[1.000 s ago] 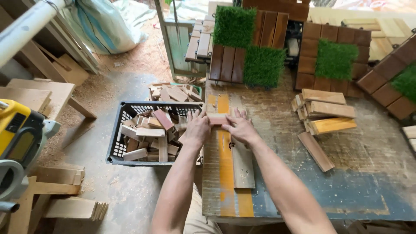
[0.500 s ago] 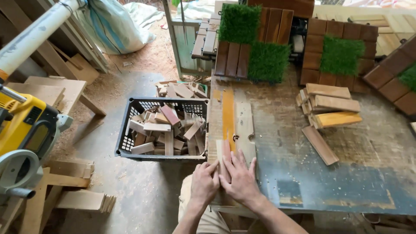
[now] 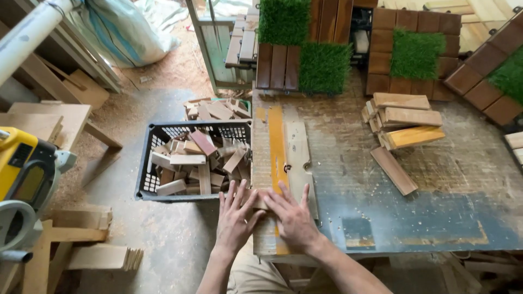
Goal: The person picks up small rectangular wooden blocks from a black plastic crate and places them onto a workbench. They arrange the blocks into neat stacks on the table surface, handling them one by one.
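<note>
Both hands lie flat with fingers spread at the near edge of the desk (image 3: 436, 218). The left hand (image 3: 235, 216) and the right hand (image 3: 294, 218) press on a small wood block (image 3: 259, 199), grip wide, beside the black crate (image 3: 146, 179) of offcuts

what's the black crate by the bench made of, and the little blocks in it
The black lattice crate looks like moulded plastic, going by its even grid of holes and matte walls. The small blocks inside look like raw, unfinished wood: pale to reddish faces, sawn ends.
</note>
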